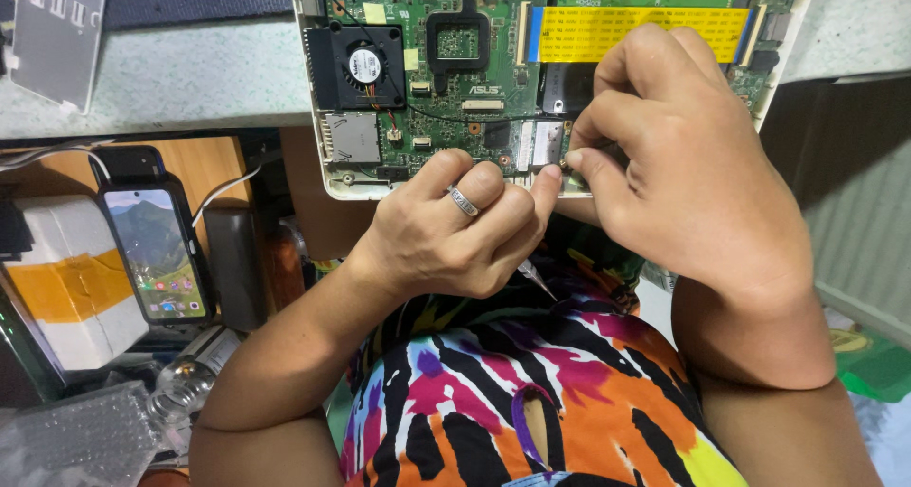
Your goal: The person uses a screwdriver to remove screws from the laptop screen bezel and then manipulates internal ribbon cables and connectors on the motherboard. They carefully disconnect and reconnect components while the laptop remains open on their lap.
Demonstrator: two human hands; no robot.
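The left hand point(446, 231) is curled into a loose fist with a silver ring point(463, 200) on one finger. Its grip is closed on a thin metal tool point(536, 280), and the tool's pointed tip sticks out below the hand, toward the bright striped shirt point(531, 402). The tip of one left finger touches the near edge of the green circuit board point(446, 88).

The right hand point(683, 174) sits just beside the left one, and their fingertips almost meet. Its thumb and first finger are pinched tight together on something very small at the board's edge. It is too tiny to tell what it is.

The board lies open in a pale laptop shell point(346, 185) on the grey surface point(180, 79), just above both hands. A black fan point(359, 66) is up and to the left of the left hand. A yellow flat cable point(593, 31) is right above the right hand. A phone point(157, 252) with a lit screen stands well off to the left of the left hand.
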